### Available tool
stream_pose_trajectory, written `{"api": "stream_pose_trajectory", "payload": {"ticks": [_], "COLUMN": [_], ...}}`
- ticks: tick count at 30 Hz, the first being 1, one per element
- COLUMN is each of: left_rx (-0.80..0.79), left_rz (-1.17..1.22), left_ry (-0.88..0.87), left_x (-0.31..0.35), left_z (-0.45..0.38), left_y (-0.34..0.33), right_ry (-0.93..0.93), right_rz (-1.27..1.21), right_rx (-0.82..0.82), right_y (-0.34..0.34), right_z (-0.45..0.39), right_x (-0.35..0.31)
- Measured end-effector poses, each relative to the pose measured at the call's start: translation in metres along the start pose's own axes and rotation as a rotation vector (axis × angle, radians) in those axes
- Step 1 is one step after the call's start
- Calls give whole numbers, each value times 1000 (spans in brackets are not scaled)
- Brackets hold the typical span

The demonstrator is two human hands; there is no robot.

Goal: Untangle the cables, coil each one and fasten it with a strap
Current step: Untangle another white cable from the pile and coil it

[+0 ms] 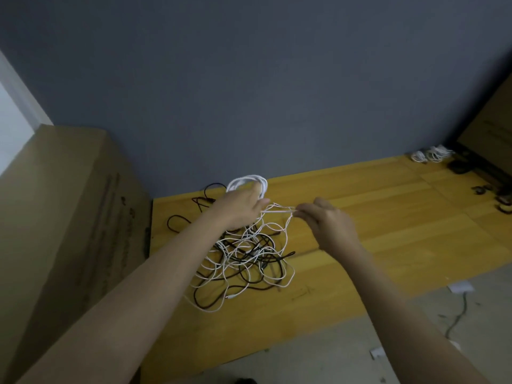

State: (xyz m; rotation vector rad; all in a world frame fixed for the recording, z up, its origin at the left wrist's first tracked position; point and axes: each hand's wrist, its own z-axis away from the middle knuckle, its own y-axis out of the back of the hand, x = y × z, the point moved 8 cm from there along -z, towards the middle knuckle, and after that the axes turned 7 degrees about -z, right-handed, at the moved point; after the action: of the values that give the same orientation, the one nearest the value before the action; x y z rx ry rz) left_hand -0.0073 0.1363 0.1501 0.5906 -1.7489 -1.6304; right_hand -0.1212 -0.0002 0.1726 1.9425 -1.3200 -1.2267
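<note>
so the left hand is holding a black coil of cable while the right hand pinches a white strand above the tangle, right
Not quite. In the head view the coil held by the left hand is white, not black. The right hand does pinch a white strand above the tangle.

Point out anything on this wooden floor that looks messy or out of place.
The knotted heap of thin white and black cables sprawls loose on the yellow wooden floor, below the left hand gripping a white cable coil. Small white paper scraps litter the grey floor on the right.
</note>
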Motion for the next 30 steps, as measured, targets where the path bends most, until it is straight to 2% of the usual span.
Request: {"api": "stream_pose_trajectory", "payload": {"ticks": [3, 6, 11, 15, 17, 20, 24, 27, 30], "left_rx": [-28, -101, -190, -121, -46, 83, 176, 185, 146], "left_rz": [143, 528, 1182, 1469, 1525, 1534, 1367, 1290, 1402], "left_ry": [-65, -58, -116, 47, 155, 336, 534, 667, 684], "left_x": [12, 13, 10, -17, -31, -48, -53, -42, -8], "left_z": [14, 32, 53, 53, 50, 39, 17, -4, -33], "left_y": [-3, 1, 22, 22, 16, 3, -19, -39, -54], "right_ry": [91, 43, -258, -471, -533, -621, -735, -680, -560], "right_rz": [-40, -326, -973, -1310, -1431, -1522, -1341, -1151, -1160], "right_rx": [140, 140, -52, -206, -228, -154, -3, 55, 132], "right_y": [17, 17, -31, -89, -107, -121, -117, -98, -72], "right_z": [-16, -39, -55, -52, -52, -50, -43, -40, -45], "right_x": [-10, -12, -20, -41, -54, -58, -31, -9, 17]}}
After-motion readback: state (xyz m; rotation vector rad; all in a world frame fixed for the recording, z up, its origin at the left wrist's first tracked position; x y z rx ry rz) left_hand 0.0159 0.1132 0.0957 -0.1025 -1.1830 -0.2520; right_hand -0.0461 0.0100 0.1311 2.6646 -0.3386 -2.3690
